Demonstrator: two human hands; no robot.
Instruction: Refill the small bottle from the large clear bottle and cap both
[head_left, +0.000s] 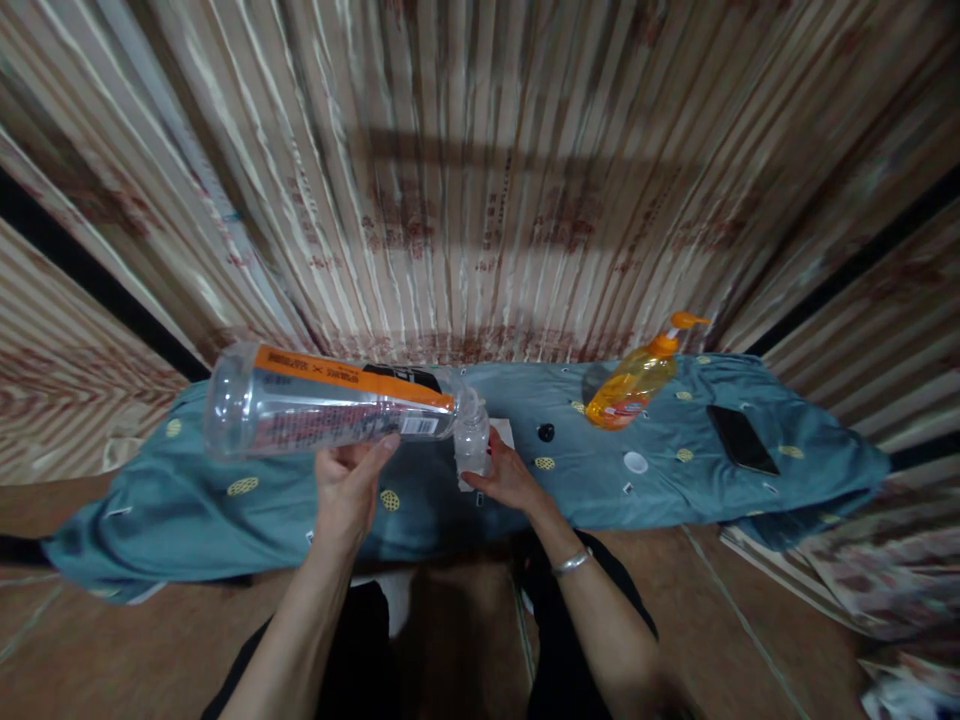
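Note:
My left hand (346,490) holds a large clear plastic bottle (322,400) with an orange and black label, tipped on its side with its mouth pointing right. The mouth meets the top of a small clear bottle (472,440) that my right hand (508,478) grips upright on the blue cloth (225,500). A white paper (501,436) lies under and behind the small bottle. The large bottle looks nearly empty of liquid.
An orange pump bottle of soap (636,382) stands on the cloth at the right. A black phone (741,438) lies further right. A small black cap (546,432) and a white cap (635,462) rest between them. A striped curtain (480,180) hangs behind.

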